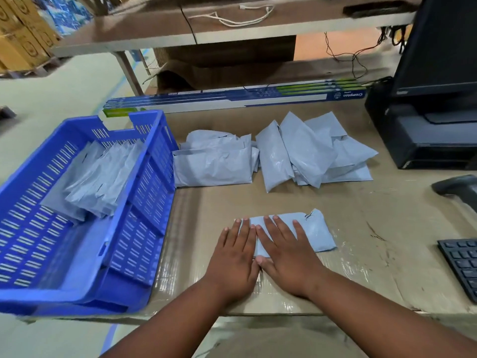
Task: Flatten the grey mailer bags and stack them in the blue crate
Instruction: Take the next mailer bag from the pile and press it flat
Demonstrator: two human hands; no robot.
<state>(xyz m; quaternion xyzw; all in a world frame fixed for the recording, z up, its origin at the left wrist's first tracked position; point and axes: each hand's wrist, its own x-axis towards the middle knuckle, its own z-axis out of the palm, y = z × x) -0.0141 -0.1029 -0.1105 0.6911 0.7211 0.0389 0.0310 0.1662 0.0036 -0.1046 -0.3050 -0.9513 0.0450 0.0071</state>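
Both hands lie flat, palms down, on one grey mailer bag at the near middle of the cardboard-covered table. The left hand has its fingers straight and close together, covering the bag's left end, with the tips reaching its far edge. The right hand sits just beside it, thumbs touching, fingers straight and slightly spread over the bag's middle. Neither hand grips anything; both simply press. The bag's right end sticks out beyond the right hand's fingers, one corner turned up.

Beyond the fingertips, well apart from them, sit two heaps of unflattened mailer bags: a smaller heap straight ahead and a larger, looser pile ahead and to the right. Left of the left hand stands the blue crate, with a stack of flattened bags leaning in its far part.

To the right of the right hand are a keyboard, a barcode scanner and, farther off, a monitor.
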